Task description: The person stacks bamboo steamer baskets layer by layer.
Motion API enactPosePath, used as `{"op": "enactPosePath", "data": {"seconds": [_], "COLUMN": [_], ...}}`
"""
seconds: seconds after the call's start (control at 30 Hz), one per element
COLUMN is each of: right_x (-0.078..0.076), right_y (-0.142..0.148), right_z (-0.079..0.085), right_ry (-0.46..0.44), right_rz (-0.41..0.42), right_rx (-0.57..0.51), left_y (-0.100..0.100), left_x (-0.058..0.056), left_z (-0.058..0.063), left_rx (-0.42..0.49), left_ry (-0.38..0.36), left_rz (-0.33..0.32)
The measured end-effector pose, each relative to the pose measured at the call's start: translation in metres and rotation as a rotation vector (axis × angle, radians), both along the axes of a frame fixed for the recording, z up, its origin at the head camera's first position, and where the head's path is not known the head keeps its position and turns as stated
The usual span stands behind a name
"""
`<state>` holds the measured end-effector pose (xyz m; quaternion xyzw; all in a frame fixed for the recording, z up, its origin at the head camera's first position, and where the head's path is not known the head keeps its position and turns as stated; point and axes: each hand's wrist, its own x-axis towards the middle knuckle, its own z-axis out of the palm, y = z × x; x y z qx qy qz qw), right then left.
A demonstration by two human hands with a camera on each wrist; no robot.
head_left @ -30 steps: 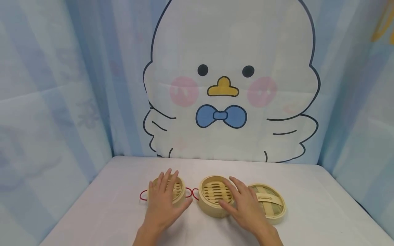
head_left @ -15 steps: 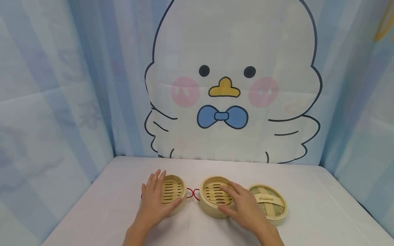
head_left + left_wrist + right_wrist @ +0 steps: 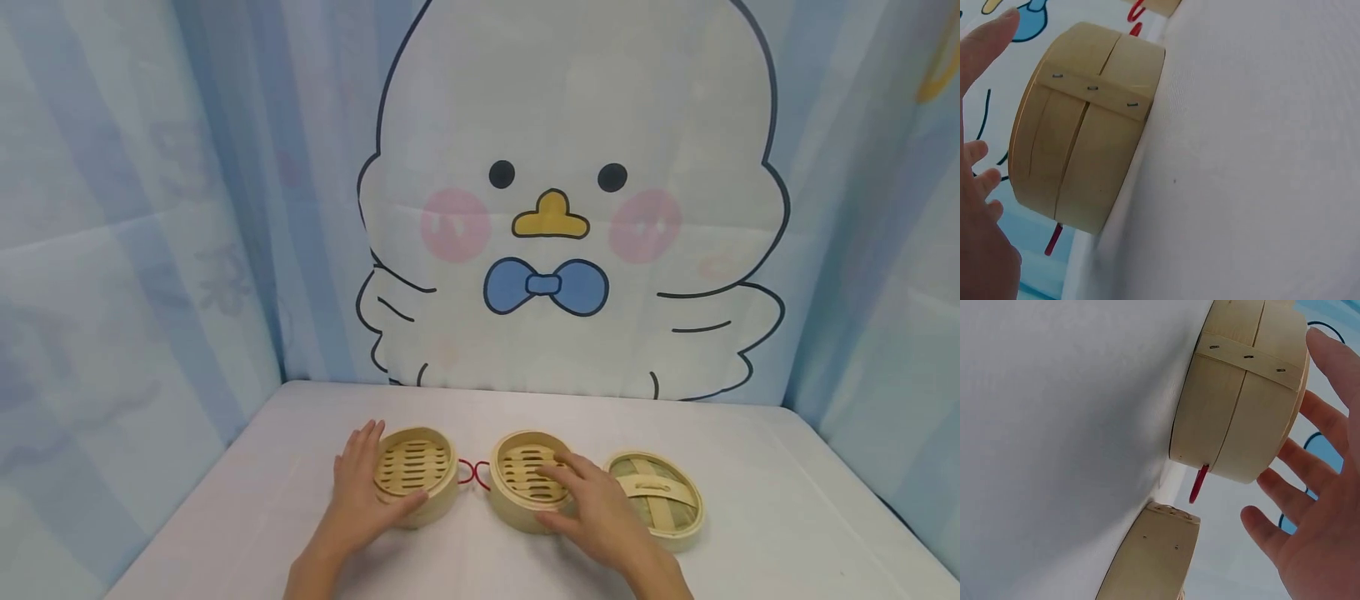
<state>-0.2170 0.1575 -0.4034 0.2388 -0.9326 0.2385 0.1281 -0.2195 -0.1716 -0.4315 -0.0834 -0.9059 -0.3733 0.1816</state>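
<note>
Two small round bamboo steamer baskets with slotted bottoms and red loop handles stand side by side. My left hand (image 3: 358, 496) is at the left side of the left basket (image 3: 412, 468), thumb across its near side and fingers extended upward. In the left wrist view a gap shows between that hand (image 3: 985, 187) and the basket's stapled wall (image 3: 1085, 125). Over the near right rim of the right basket (image 3: 517, 510) hovers my right hand (image 3: 603, 512), fingers spread and loosely bent. The right wrist view shows its fingers (image 3: 1297, 462) beside the rim; contact is unclear.
A woven bamboo lid (image 3: 656, 496) lies just right of the right basket, partly behind my right hand. The red handles (image 3: 474, 472) of the two baskets meet between them. A white cloth covers the table (image 3: 780, 517); a printed curtain (image 3: 562, 333) hangs behind it.
My left hand has moved left, from over the left basket to its outer side, uncovering the slotted bottom. My right hand stays by the right basket. The baskets and lid keep their places.
</note>
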Motion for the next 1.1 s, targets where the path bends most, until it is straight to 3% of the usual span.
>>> {"op": "enactPosePath", "data": {"seconds": [0.2, 0.33, 0.53, 1.1], "right_x": [0.0, 0.0, 0.0, 0.003], "right_y": [0.004, 0.006, 0.008, 0.008], "right_z": [-0.003, -0.004, -0.004, -0.005], "right_ry": [0.079, 0.119, 0.122, 0.086], "right_rz": [0.043, 0.069, 0.076, 0.035], "right_rx": [0.019, 0.036, 0.044, 0.028], "left_y": [-0.008, -0.01, -0.011, -0.013], "left_x": [0.002, 0.004, 0.005, 0.002], "left_z": [-0.005, -0.007, -0.007, -0.013], "left_rx": [0.045, 0.095, 0.199, 0.26], "left_ry": [-0.057, -0.14, -0.232, -0.253], "left_rz": [-0.017, -0.018, -0.025, -0.025]}}
